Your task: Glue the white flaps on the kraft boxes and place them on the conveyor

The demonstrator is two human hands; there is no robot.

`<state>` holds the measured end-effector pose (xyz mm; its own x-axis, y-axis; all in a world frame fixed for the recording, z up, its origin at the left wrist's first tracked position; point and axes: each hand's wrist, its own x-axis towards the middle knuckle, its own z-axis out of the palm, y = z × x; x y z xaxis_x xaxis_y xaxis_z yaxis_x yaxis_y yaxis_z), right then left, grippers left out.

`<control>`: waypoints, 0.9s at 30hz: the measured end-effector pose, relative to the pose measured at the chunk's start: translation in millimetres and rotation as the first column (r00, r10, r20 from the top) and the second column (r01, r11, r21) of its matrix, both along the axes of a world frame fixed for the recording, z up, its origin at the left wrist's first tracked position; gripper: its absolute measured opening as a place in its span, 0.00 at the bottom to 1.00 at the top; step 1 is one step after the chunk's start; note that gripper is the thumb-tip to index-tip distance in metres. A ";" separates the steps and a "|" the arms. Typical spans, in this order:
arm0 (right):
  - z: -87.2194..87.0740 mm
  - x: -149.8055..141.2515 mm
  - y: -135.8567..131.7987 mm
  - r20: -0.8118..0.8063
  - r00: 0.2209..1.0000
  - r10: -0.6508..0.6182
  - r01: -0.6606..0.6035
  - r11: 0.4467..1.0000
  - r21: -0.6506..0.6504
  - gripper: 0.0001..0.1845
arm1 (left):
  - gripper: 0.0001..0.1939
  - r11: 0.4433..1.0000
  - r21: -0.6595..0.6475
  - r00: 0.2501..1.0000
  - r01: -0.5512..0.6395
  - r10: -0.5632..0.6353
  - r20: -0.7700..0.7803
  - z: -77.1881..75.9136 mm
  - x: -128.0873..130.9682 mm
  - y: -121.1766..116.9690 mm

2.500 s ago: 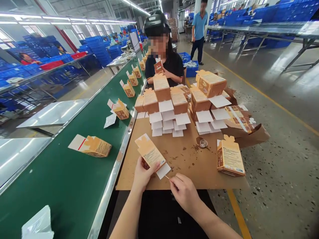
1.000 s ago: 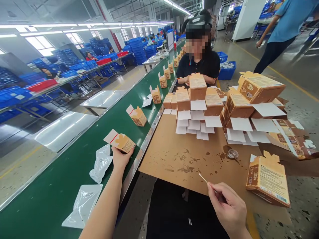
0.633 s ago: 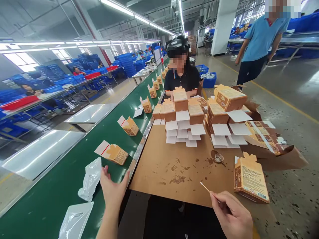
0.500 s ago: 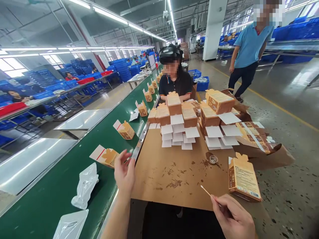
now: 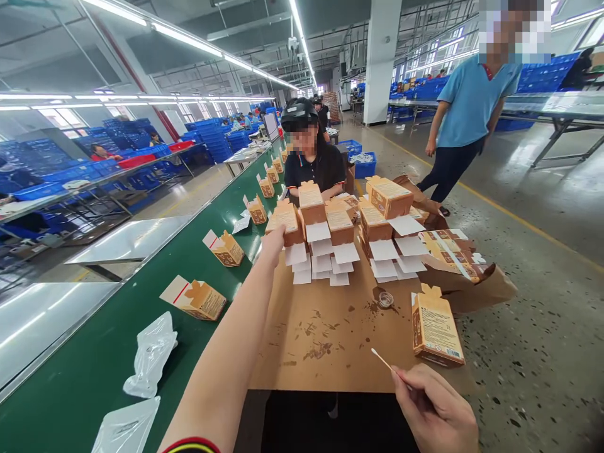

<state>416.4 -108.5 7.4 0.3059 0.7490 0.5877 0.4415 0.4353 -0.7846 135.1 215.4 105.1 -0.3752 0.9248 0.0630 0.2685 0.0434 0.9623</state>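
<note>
My left hand [image 5: 275, 239] is stretched far forward to the stack of orange-brown cartons [image 5: 330, 226] with white flaps. Its fingers are closed on the leftmost carton [image 5: 285, 219] of that stack. My right hand [image 5: 435, 410] hovers near the front edge of the brown cardboard work board [image 5: 330, 343], pinching a thin white-tipped stick [image 5: 381, 360] that points up and left. A small round glue dish [image 5: 385, 300] sits on the board amid brown stains. One single carton [image 5: 436, 327] stands at the board's right.
A green conveyor belt [image 5: 94, 371] runs along my left. It carries a line of open cartons, the nearest carton [image 5: 195, 299] by the board, and two clear plastic bags [image 5: 151, 352]. A seated co-worker [image 5: 311, 165] faces me behind the stack. A person in a blue shirt [image 5: 467, 107] stands at right.
My left hand set a carton on the belt, let go, then reached forward to the stack. My right hand stayed in place with the stick.
</note>
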 end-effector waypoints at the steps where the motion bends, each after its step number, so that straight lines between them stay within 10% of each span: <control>1: 0.4 2.0 -2.4 -0.002 1.000 0.005 -0.005 1.000 -0.011 0.11 | 0.31 1.000 -0.007 0.999 0.006 -0.006 0.046 -1.8 -6.9 -14.2; 11: -25.4 -34.5 8.3 0.251 0.957 0.148 -0.130 0.988 -0.087 0.16 | 0.46 0.972 -0.164 0.899 0.171 -0.085 0.429 -118.3 -20.5 -222.2; 17: -61.2 -77.9 28.1 0.413 0.866 0.280 -0.213 0.956 -0.202 0.21 | 0.47 0.976 -0.185 0.958 0.113 -0.058 0.282 -153.2 -20.6 -223.5; 27: -72.2 -63.7 42.0 0.378 0.882 0.281 -0.184 0.944 -0.273 0.20 | 0.42 0.975 -0.142 0.960 0.171 -0.132 0.245 -141.9 -7.8 -238.8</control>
<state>352.7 -66.5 -64.7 -0.1229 0.8938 0.4312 0.6497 0.4009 -0.6459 127.3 -23.4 -36.7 -0.2164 0.9626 -0.1628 0.0534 0.1781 0.9826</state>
